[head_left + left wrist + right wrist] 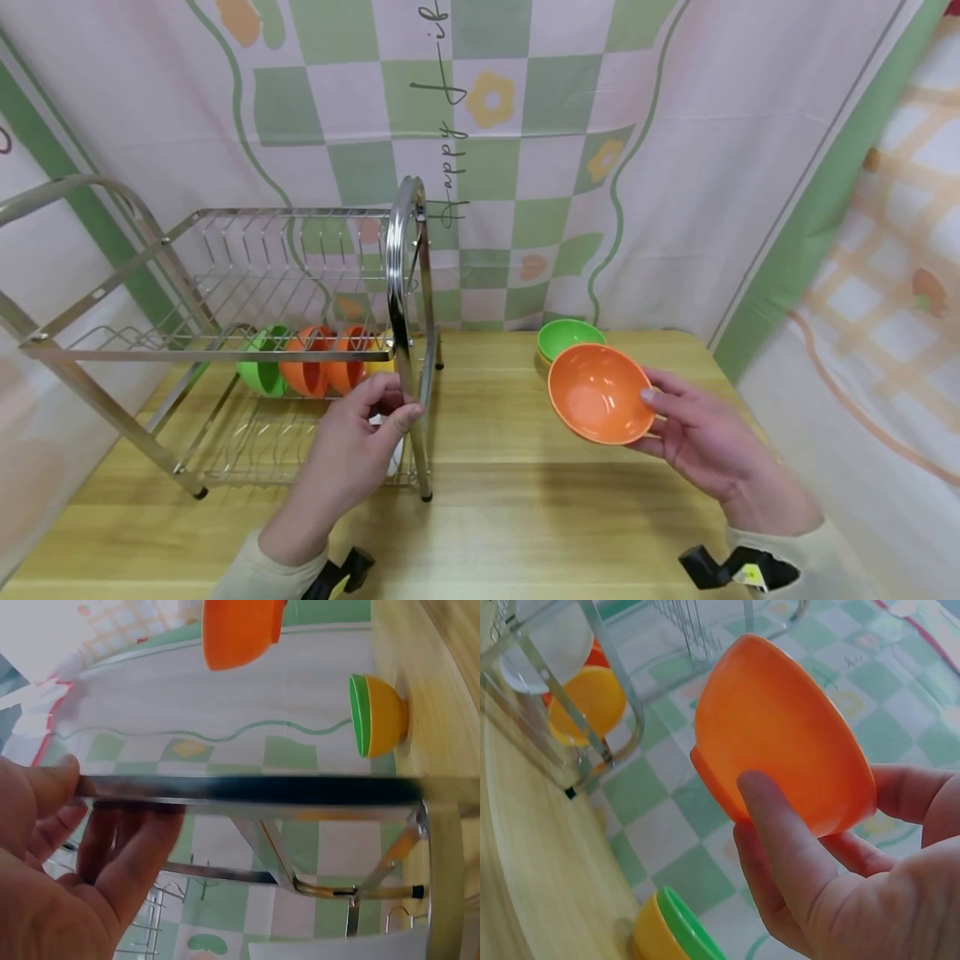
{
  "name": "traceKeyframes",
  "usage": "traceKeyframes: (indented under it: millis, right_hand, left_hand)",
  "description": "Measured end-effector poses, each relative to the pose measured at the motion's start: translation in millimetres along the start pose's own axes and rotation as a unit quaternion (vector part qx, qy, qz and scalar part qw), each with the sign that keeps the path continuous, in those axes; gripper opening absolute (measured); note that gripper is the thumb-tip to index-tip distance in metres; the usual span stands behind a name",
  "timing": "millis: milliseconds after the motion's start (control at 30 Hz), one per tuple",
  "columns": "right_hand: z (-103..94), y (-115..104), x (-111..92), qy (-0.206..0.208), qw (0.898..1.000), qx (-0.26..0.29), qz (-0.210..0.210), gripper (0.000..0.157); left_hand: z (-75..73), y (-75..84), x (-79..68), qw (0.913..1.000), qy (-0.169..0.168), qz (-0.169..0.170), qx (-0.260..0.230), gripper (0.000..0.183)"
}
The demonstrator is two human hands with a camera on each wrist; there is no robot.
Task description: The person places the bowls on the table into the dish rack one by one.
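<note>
My right hand [705,442] holds an orange bowl [600,393] by its right side, its inside turned toward the head camera. In the right wrist view the thumb lies on the outside of the orange bowl [772,735]. With thumb and fingers, my left hand [360,450] pinches the front right upright of a two-tier metal dish rack [397,275]. The left wrist view shows the fingertips [161,825] on the bar. Behind the held bowl, a green bowl [566,335] sits inside a yellow bowl [388,716] on the table.
On the rack's lower tier, a green bowl [262,362], two orange bowls [303,364] and a yellow bowl [589,705] stand on their sides in a row. A white dish [547,645] is also there. Behind the wooden table [495,525] hangs a checkered curtain [487,175].
</note>
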State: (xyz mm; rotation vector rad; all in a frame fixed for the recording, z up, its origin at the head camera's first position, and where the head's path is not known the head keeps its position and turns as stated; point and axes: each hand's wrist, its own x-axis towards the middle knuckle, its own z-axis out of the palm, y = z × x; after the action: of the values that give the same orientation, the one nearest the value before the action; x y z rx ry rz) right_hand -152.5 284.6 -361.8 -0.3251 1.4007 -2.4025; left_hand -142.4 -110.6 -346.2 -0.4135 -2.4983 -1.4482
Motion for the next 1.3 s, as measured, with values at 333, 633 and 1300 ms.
traceKeyframes:
  millis: [333,633,1300]
  right_hand:
    - [21.2,5,-5,-0.066,0.998,-0.005,-0.016,0.040]
    - [25.2,6,-8,-0.081,0.997,-0.009,-0.008,0.042]
    - [49.9,15,-18,-0.079,0.993,-0.082,-0.014,0.042]
  left_hand:
    - [0.9,7.9,-2.9,0.9988,0.015,-0.044,-0.018,0.014]
    - [-3.9,25.5,-24.7,0.9921,0.000,-0.112,-0.057,0.020]
    - [43.2,19.8,-21.4,0.8072,-0.251,-0.190,-0.499,0.055]
